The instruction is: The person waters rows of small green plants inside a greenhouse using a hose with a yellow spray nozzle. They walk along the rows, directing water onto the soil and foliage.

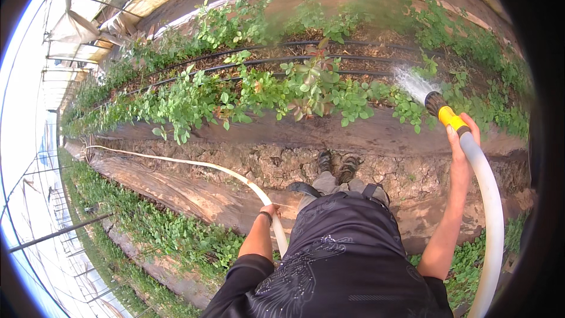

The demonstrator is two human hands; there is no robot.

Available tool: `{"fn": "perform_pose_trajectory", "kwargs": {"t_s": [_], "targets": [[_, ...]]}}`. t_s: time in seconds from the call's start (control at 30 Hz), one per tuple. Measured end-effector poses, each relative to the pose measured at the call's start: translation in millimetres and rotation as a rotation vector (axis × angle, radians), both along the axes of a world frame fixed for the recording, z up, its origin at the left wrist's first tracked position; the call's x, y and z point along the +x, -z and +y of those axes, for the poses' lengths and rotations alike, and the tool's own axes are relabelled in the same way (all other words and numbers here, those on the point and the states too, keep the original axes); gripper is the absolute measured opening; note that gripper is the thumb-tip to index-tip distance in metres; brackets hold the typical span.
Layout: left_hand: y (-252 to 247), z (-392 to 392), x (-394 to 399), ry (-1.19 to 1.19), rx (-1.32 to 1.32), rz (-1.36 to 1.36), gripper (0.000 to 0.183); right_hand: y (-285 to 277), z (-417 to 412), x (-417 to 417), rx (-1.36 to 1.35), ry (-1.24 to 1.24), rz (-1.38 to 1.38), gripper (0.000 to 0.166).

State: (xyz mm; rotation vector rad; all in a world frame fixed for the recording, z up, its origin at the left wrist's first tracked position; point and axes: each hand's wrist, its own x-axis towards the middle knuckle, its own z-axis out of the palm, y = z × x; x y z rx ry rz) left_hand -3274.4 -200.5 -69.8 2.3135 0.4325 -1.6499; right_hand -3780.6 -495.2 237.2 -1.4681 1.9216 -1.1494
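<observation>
My right hand (461, 138) grips the nozzle end of a thick white hose (491, 194). The yellow and black spray nozzle (448, 115) points over the planted bed, and a spray of water (414, 83) comes out of its dark head onto the soil and leaves. Low at my left side, my left hand (270, 212) is closed around another stretch of the white hose (238, 176), which trails away along the path. Leafy green plants (260, 92), which look like rose bushes, fill the bed in front of me. One taller shoot (315, 79) has reddish leaves.
Black drip lines (273, 58) run lengthwise through the bed. Between beds lies a cracked earth path (265, 159), where my shoes (348, 165) stand. Another planted row (176, 225) is behind me. Plastic greenhouse sheeting (75, 26) and a metal bar (62, 232) show at left.
</observation>
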Motion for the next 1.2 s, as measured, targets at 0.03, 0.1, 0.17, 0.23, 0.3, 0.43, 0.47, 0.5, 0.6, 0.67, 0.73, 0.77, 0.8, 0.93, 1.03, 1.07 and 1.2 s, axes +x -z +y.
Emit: {"fn": "perform_pose_trajectory", "kwargs": {"t_s": [0.03, 0.1, 0.17, 0.23, 0.3, 0.43, 0.47, 0.5, 0.6, 0.67, 0.73, 0.77, 0.8, 0.93, 1.03, 1.07, 1.2], "targets": [[-1, -1, 1, -0.009, -0.013, 0.004, 0.013, -2, -2, 2, -0.025, -0.007, -0.014, 0.048], [-1, -2, 2, -0.028, -0.011, 0.004, 0.012, 1, -9, 13, -0.028, -0.034, -0.076, 0.049], [-2, -2, 3, -0.037, -0.034, -0.016, 0.009, 3, -13, 28, -0.039, -0.067, -0.145, 0.049], [-3, 1, 5, -0.041, -0.042, -0.03, 0.008, 4, -16, 45, -0.047, -0.137, -0.198, 0.05], [-4, 4, 7, -0.043, -0.03, -0.037, 0.008, 5, -21, 64, -0.042, -0.162, -0.231, 0.049], [-5, 12, 8, -0.091, -0.036, -0.036, 0.009, 5, -30, 104, -0.104, -0.257, -0.252, 0.049], [-5, 14, 9, -0.084, -0.034, -0.032, 0.01, 5, -31, 113, -0.116, -0.304, -0.278, 0.048], [-4, 16, 10, -0.069, -0.005, -0.034, 0.011, 5, -30, 121, -0.096, -0.326, -0.322, 0.048], [-2, 23, 13, -0.098, -0.03, 0.001, 0.012, 10, -30, 147, -0.065, -0.376, -0.533, 0.049], [1, 28, 16, -0.1, 0.002, 0.024, 0.014, 15, -32, 164, -0.082, -0.4, -0.563, 0.051], [5, 30, 19, -0.113, -0.012, 0.082, 0.013, 18, -28, 174, -0.111, -0.445, -0.507, 0.053], [6, 32, 22, -0.124, 0.028, 0.08, 0.013, 20, -29, 180, -0.144, -0.479, -0.497, 0.053], [7, 32, 24, -0.198, 0.041, 0.098, 0.013, 22, -31, 186, -0.208, -0.485, -0.455, 0.054], [10, 29, 30, -0.092, -0.027, 0.084, 0.013, 23, -28, 193, -0.268, -0.527, -0.407, 0.051], [7, 23, 33, -0.091, -0.025, 0.085, 0.012, 23, -27, 185, -0.293, -0.512, -0.404, 0.05], [6, 20, 34, -0.1, -0.026, 0.101, 0.012, 23, -27, 181, -0.324, -0.497, -0.401, 0.051], [2, 9, 35, -0.13, 0.013, 0.101, 0.01, 25, -28, 150, -0.341, -0.428, -0.369, 0.055]]}}
